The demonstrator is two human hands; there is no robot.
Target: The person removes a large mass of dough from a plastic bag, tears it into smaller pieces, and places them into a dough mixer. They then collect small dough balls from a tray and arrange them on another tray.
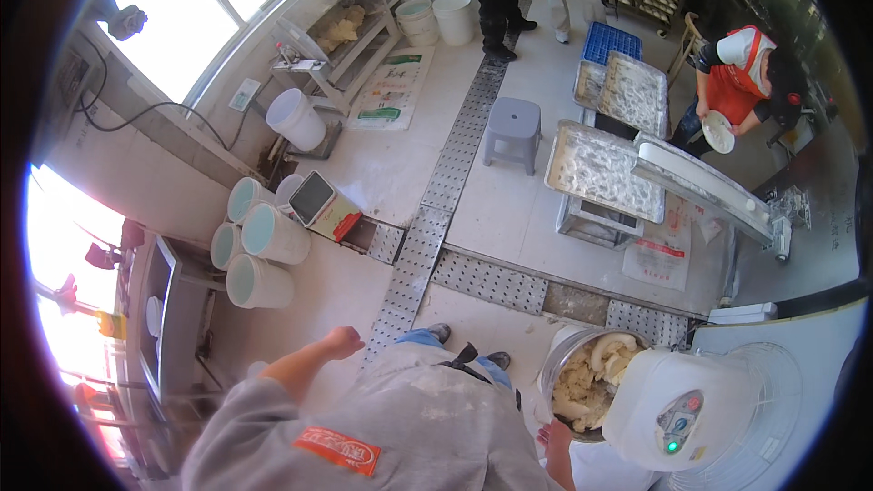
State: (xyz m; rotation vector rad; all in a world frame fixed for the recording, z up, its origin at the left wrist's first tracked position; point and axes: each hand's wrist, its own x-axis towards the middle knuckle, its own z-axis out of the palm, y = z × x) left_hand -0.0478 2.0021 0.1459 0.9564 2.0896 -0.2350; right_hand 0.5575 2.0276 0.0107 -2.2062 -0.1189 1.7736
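My left hand (344, 343) hangs over the floor with its fingers curled, and nothing shows in it. My right hand (555, 436) is at the lower rim of the metal mixer bowl (548, 376); whether its fingers touch the rim is not plain. Pale, lumpy dough (580, 385) lies in the bowl, with a thick smooth roll of it at the top. The white mixer head (672, 402) covers the bowl's right side, and a green light glows on its control panel (679, 421).
White plastic buckets (259, 283) and a rectangular tin (326, 208) stand left. Perforated metal plates (406, 279) cross the floor. Ahead are a grey stool (513, 126), floured trays (603, 167) and a conveyor (709, 181). A person in a red apron (730, 99) holds a round dish; two others stand farther off.
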